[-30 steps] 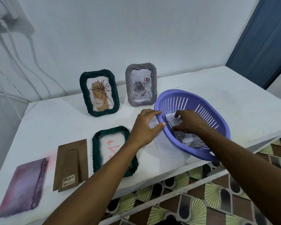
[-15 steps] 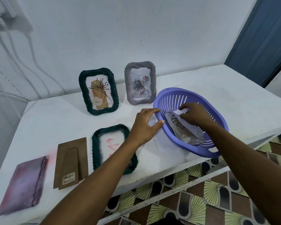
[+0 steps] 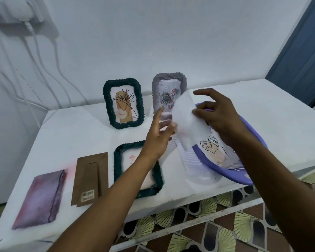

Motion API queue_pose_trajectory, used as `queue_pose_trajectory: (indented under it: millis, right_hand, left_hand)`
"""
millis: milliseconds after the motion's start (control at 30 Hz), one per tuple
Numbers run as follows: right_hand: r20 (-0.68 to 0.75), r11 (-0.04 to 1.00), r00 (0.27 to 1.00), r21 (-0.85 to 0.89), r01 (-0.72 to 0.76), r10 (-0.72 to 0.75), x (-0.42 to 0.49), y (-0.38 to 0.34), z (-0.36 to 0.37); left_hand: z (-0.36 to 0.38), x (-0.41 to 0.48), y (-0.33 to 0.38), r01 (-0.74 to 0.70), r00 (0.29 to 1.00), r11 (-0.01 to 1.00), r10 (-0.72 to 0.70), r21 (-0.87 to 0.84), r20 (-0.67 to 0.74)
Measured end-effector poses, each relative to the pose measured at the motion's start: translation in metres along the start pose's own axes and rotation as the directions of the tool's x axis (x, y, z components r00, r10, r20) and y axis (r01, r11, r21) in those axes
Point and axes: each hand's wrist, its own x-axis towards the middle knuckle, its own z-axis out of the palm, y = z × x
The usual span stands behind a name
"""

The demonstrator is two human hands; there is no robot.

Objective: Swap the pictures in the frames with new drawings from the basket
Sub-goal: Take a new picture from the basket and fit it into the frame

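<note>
I am pinching a white sheet [image 3: 186, 122] between the thumb and fingers of my right hand [image 3: 219, 115], holding it in the air just above the near-left rim of the purple basket [image 3: 224, 170]. Its face is turned away from me, so I cannot tell what is drawn on it. My left hand [image 3: 159, 135] is reaching toward the sheet's left edge with its fingers spread, gripping nothing.

Inside the basket another drawing [image 3: 214, 148], a line-drawn leaf, is lying face up. Left of the basket, the opened green frame [image 3: 137, 168] is lying flat, with what looks like a sheet marked in red in its window. Further left of it lie its brown backing board [image 3: 90, 179] and a purple picture [image 3: 39, 198]. Behind the basket, the standing green frame [image 3: 124, 102] and the grey frame [image 3: 168, 96] are standing upright with pictures inside.

I judge the swap is under way on one frame only; closing it and both standing frames remain.
</note>
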Motion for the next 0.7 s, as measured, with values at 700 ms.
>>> queue_pose_trajectory:
  millis: [700]
  right_hand:
    - [0.345,0.746,0.937,-0.612,0.263,-0.047,-0.047,0.105,0.139]
  left_hand:
    - [-0.124,-0.085,-0.039,0.031,0.999,0.343,0.024,0.939,-0.041]
